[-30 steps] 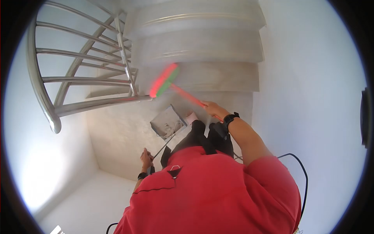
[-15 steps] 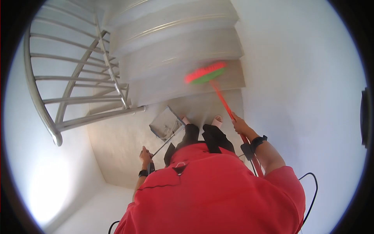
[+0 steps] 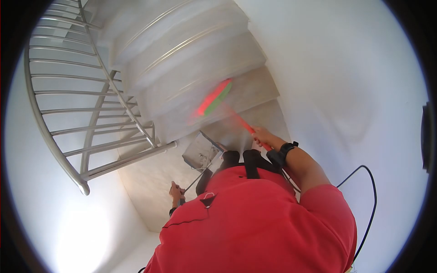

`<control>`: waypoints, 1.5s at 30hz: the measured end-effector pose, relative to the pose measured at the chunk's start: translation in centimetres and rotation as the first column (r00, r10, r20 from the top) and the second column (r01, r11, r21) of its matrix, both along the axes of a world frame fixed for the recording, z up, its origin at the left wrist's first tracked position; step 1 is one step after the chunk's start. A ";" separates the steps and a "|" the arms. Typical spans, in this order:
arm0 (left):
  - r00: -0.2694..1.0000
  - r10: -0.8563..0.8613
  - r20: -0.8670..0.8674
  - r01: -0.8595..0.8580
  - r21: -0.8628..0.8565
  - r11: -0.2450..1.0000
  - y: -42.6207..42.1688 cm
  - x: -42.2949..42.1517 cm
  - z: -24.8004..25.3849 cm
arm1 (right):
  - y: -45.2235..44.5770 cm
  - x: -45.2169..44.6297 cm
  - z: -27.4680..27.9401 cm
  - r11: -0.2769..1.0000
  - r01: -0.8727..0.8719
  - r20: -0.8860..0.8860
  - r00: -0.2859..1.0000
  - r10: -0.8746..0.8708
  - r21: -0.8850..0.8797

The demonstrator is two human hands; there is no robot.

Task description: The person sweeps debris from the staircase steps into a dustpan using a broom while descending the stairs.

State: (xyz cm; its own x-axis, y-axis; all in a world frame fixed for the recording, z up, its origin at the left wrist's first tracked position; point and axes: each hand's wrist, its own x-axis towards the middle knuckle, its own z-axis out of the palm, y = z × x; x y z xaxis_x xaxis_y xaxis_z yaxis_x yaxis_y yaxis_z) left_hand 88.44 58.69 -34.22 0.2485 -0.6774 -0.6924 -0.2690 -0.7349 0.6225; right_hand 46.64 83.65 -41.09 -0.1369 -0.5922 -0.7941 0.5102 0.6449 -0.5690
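Note:
My right hand (image 3: pixel 264 136) is closed around the red handle of a broom (image 3: pixel 216 98). The broom head, with red bristles and a green body, is blurred over the lowest stair tread. At the lower left, my left hand (image 3: pixel 176 191) grips the thin handle of a dustpan (image 3: pixel 193 150). The dustpan rests on the floor in front of my feet, its inside holding some debris. My fingers hide the handle's end.
Stairs (image 3: pixel 182 54) rise ahead with pale strips along their edges. A metal railing (image 3: pixel 98 93) runs along the left side. A white wall (image 3: pixel 337 91) stands close on the right. A black cable (image 3: pixel 374 195) loops beside my right arm.
The broom head has swept left and slightly down, turning more upright, and my right hand moved left with it. The view has rotated; the dustpan stays on the floor in my left hand.

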 end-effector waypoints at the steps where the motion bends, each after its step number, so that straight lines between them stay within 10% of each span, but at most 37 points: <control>1: 1.000 -0.006 -0.010 0.006 -0.004 1.000 0.2 0.0 0.1 | 1.0 -1.0 -0.1 0.995 0.098 0.055 0.994 -0.097 -0.009; 9: 0.998 -0.067 0.001 0.067 -0.004 0.998 -0.2 1.2 0.5 | 9.5 -0.2 -1.0 0.813 0.581 0.085 0.808 -0.583 0.048; 15: 0.996 -0.081 0.036 0.082 -0.013 0.997 0.3 0.5 1.0 | 11.9 2.7 0.2 0.779 0.622 0.163 0.763 -0.626 0.079; 24: 0.990 -0.138 -0.023 0.138 -0.003 0.990 0.1 3.8 0.0 | 14.1 8.9 3.4 0.922 0.380 -0.170 0.906 -0.387 -0.074; 33: 0.937 -0.348 -0.016 0.348 -0.001 0.938 0.1 2.5 0.9 | 14.0 11.4 1.9 0.725 0.687 0.246 0.697 -0.674 0.039; 42: 0.886 -0.464 -0.003 0.462 0.098 0.882 0.0 2.4 0.0 | 10.8 13.7 1.0 0.897 0.435 -0.107 0.891 -0.442 -0.078; 45: 0.850 -0.527 -0.023 0.520 0.202 0.830 -0.2 3.3 2.0 | 10.4 15.8 -0.1 0.829 0.556 0.044 0.831 -0.554 -0.054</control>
State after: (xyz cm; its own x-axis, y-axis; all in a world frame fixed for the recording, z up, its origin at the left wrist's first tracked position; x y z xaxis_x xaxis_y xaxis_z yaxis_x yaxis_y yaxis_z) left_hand 91.76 58.49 -32.19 -0.0807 -0.5662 -0.8203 -0.6649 -0.5826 0.4675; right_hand 62.40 94.00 -41.22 -0.4380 -0.4700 -0.7664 0.7864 0.2128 -0.5799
